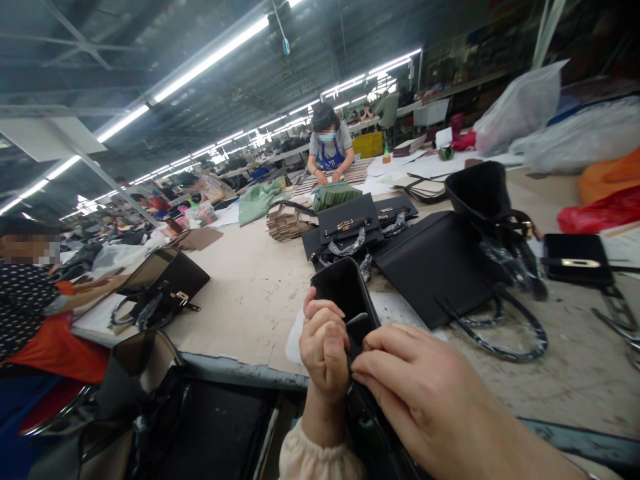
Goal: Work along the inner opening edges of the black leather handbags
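A black handbag (340, 287) rests at the near table edge, its dark inside facing up. Curled fingers of my left hand (325, 343) close on the bag's rim and what looks like a small black flap. Close beside it, my right hand (425, 387) pinches the bag's edge between thumb and fingers. The exact part under my right fingertips is hidden. Just beyond stand black handbags (350, 223) with gold clasps and plastic-wrapped handles. A large black bag (440, 267) lies to the right, its wrapped handle looping toward me.
Another black bag (165, 287) stands on the table (240, 273) at left. Brown stacked pieces (290, 221) and green stacked pieces (337, 197) lie farther back. A co-worker (330, 143) works across the table; another person (25, 287) sits at left. Unfinished bags (145, 373) are below the edge.
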{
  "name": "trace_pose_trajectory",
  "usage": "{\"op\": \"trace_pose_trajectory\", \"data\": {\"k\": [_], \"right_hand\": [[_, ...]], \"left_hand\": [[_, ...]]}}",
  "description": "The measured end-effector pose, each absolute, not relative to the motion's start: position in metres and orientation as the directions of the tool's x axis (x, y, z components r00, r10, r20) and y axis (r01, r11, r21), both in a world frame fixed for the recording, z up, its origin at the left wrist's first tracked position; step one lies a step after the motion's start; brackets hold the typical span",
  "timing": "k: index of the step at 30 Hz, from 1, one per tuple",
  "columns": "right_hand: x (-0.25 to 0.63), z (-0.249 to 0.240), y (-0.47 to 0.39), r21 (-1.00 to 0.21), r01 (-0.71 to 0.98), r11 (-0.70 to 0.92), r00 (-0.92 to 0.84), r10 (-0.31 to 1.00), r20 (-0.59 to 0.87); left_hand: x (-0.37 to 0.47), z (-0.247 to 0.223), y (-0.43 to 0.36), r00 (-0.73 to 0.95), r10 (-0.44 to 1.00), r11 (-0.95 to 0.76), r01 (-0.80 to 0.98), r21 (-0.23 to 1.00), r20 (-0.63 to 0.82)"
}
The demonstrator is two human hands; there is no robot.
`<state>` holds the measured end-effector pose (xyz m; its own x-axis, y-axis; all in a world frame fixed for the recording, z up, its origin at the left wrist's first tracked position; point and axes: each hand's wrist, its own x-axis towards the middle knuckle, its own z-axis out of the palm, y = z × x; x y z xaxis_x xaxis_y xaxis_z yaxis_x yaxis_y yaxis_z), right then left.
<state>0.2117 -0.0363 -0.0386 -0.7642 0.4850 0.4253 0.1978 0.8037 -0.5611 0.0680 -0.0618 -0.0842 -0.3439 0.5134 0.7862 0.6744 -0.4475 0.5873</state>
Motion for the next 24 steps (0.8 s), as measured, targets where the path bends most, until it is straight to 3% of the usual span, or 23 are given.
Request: {"op": "trace_pose_trajectory", "data": {"k": [14,24], "right_hand": [[0.2066,-0.0376,-0.0389,-0.280,0.146,0.949,-0.810,0.277,0.517],[0.2044,-0.0439,-0.0382,-0.309,0.101,0.946,-0.797,0.262,0.544]], "left_hand": [[0.0668,-0.0815,-0.0641,-0.268,0.544,-0.459,0.698,0.550,0.795],[0.0666,-0.0841,-0.0633,-0.341,0.516,-0.473,0.651,0.593,0.786]]}}
